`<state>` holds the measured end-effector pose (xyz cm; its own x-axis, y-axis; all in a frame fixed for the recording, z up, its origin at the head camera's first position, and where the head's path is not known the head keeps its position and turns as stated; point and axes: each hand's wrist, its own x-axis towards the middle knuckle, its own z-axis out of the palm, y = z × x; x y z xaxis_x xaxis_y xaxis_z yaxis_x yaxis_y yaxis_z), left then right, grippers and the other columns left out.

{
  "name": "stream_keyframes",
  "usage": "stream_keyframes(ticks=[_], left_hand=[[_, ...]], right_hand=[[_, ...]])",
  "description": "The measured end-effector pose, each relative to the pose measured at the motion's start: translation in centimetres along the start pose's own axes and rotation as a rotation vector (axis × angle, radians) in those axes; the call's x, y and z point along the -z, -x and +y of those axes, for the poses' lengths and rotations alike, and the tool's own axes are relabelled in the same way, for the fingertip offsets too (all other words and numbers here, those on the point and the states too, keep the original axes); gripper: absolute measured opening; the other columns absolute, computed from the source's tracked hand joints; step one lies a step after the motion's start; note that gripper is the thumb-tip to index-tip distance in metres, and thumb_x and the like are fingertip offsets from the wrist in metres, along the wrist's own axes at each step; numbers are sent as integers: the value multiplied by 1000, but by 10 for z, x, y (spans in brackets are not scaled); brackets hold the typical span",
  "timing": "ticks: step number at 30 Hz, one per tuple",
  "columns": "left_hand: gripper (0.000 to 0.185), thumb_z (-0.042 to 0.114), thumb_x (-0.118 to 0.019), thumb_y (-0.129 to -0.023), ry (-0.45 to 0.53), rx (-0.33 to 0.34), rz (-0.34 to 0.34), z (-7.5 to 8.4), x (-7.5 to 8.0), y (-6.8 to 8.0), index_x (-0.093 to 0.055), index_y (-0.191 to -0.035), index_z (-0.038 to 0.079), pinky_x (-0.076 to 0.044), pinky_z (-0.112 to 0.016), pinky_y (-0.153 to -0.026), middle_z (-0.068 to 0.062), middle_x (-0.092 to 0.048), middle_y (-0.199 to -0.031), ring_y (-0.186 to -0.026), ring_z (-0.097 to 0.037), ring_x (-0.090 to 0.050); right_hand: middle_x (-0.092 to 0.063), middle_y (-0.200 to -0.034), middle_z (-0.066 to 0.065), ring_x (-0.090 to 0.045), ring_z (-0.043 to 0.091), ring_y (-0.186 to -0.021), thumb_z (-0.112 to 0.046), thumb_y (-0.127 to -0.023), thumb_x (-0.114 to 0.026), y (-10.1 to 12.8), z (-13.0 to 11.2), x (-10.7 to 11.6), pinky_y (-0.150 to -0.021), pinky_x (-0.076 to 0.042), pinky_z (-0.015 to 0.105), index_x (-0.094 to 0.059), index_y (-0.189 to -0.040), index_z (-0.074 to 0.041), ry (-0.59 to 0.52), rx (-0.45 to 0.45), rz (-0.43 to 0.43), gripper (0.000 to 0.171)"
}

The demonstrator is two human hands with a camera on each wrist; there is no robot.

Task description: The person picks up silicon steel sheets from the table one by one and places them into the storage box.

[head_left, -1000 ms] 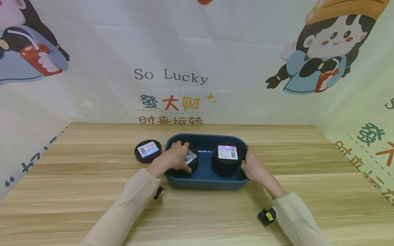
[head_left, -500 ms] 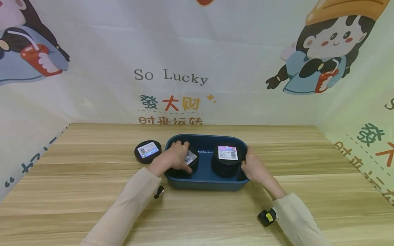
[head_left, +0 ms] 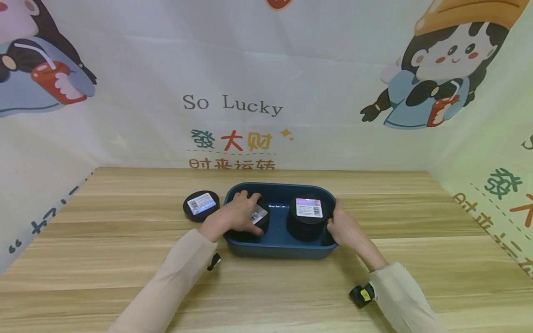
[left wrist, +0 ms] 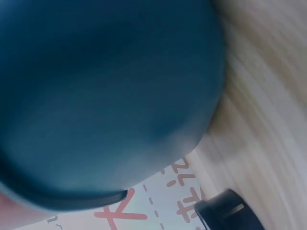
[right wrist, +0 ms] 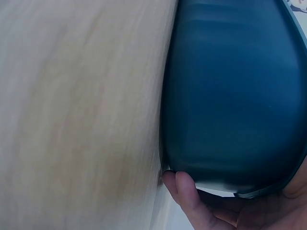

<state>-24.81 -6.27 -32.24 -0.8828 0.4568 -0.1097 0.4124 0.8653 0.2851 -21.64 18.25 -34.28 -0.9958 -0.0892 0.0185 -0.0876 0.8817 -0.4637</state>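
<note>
A dark blue tub [head_left: 281, 252] sits on the wooden table. Inside its left end, my left hand [head_left: 234, 215] holds a round black container with a white label [head_left: 259, 214], fingers over the far side and thumb on the near side; the hand covers much of it. At the tub's right end, my right hand [head_left: 344, 225] grips the rim, and in the right wrist view its fingertips [right wrist: 186, 187] rest low on the outer wall. Between the hands stands a stack of round black containers [head_left: 308, 224], a label on top. The left wrist view shows mostly the tub's outer wall [left wrist: 110, 110].
Another labelled round black container [head_left: 201, 206] lies on the table [head_left: 125, 249] just left of the tub. A printed cloth backdrop [head_left: 316, 92] rises behind the table and along both sides. A black wrist device [head_left: 361, 295] hangs at the right sleeve.
The left hand's fingers and thumb have shifted very slightly to the right over the container. The tub, the stack and the right hand keep their places.
</note>
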Motion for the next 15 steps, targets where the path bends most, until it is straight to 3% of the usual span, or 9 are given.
stream_keyframes(ticks=[9,15], left_hand=[[72,35,-70,-73,37,-71,83,-1,7,9,-41,-130,3,-39,-43,-88,-21,-40,-125,-109,-30,-40],[52,25,-64,-80,84,-165,196,-6,12,14,-48,-122,-1,-39,-41,-90,-18,-47,-124,-110,-30,-45]], right_hand=[[-55,-79,33,-56,33,-66,1,-80,-40,0,1,-1,-59,-45,41,-15,-125,21,-5,25,15,55],[-55,-80,34,-56,33,-67,1,-81,-40,1,1,-1,-59,-45,41,-16,-125,20,-4,18,12,54]])
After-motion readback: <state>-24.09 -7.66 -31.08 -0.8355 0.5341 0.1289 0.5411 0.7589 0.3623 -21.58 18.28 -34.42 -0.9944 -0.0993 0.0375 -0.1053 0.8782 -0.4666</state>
